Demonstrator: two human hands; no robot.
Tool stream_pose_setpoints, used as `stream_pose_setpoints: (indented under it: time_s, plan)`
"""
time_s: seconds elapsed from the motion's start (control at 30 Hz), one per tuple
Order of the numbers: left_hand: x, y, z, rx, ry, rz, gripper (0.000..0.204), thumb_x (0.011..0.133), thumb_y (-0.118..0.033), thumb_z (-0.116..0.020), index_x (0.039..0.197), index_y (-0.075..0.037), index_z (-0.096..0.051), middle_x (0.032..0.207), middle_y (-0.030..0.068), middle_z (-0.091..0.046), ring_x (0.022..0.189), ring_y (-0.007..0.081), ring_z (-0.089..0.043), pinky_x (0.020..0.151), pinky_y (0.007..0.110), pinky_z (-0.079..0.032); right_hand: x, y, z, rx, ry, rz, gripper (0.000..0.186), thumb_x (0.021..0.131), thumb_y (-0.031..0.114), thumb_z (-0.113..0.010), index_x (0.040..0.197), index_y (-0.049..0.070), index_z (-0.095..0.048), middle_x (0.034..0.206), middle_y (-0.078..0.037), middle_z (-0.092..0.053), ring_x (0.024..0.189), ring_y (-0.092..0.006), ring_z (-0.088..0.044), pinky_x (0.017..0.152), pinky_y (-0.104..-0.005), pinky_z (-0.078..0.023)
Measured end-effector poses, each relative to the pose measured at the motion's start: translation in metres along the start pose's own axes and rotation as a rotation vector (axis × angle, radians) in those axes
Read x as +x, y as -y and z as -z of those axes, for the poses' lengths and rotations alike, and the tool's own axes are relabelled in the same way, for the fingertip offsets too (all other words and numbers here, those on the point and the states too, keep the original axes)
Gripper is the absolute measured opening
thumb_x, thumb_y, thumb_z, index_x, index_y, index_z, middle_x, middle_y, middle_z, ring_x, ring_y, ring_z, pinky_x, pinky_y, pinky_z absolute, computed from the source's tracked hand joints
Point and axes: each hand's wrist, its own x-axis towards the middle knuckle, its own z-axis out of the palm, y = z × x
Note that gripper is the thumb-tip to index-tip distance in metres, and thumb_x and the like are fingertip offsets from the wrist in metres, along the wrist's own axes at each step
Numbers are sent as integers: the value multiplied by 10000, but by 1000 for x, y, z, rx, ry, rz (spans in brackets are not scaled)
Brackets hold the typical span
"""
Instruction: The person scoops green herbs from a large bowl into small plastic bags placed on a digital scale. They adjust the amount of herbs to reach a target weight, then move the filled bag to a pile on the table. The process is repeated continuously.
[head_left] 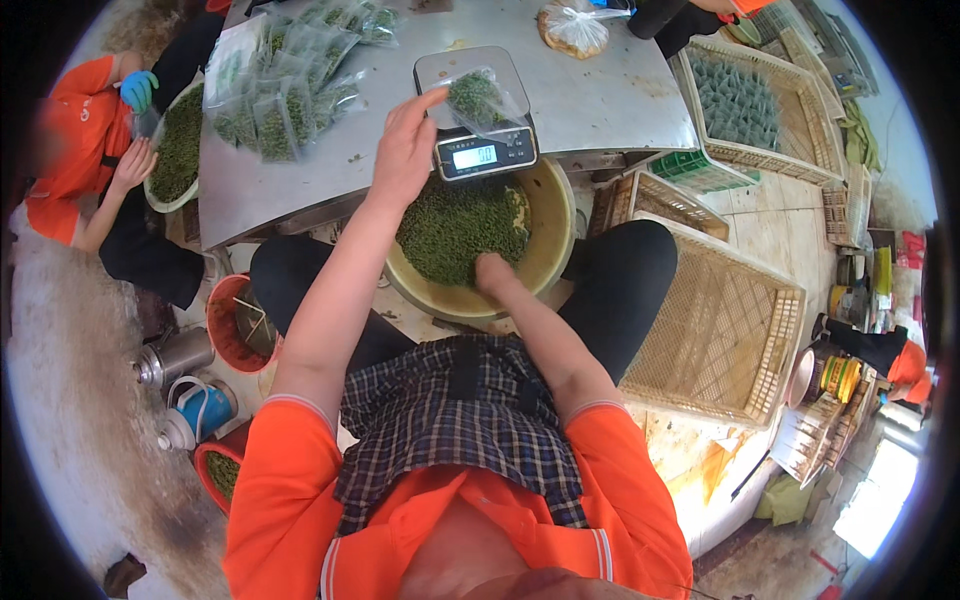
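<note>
A clear plastic bag (478,98) with small green grains, like green peppercorns, lies over the plate of a digital scale (486,150) at the table's near edge. My left hand (405,145) reaches up to the bag's left side, its fingertips closed on the plastic edge. Below the scale, a wide yellowish basin (553,215) sits between my knees, heaped with loose green peppercorns (455,235). Into that heap dips my right hand (492,273); its fingers are buried, so their pose is hidden.
Filled bags (290,110) cover the metal table's (380,35) left part; a tied bag (573,30) lies farther back. Plastic crates (720,330) stand at right, one full of bags. At left are a red bucket (240,320), flasks (200,408) and a co-worker (75,150) beside another basin.
</note>
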Motion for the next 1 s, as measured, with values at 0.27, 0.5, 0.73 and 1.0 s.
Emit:
stream_pose_setpoints:
  time_s: [0.27,0.5,0.73,1.0]
  plan:
    - [-92,35,27,-242,53,466,223,947,-60,-503,1135,-31,-619,1045,76,-666,968,125,-614,873,250,-463,5,78,-13,218,-162,138,238,783,198,-638,844,-32,-649,804,-236,-650,796,-367,-643,746,-414,-516]
    - [-127,79,-3,-230,324,701,229,948,-105,-518,1138,-35,-626,1061,88,-662,964,145,-613,841,271,-470,-13,74,63,1499,82,-334,245,871,64,-600,1097,-27,-568,937,-106,-635,833,-206,-642,734,-322,-554]
    - [-130,72,-26,-238,577,729,255,864,-127,-632,1092,-13,-642,993,100,-671,855,147,-644,742,285,-516,-54,76,109,2101,-123,-389,241,960,70,-490,1177,-36,-495,1088,-104,-544,948,-213,-602,811,-338,-565]
    - [-118,77,-15,-539,322,900,205,932,-122,-571,1077,9,-634,938,91,-656,804,150,-655,700,251,-551,-86,77,202,2413,-352,-97,190,924,-1,-521,1100,-72,-515,1086,-133,-543,1005,-251,-574,913,-355,-543]
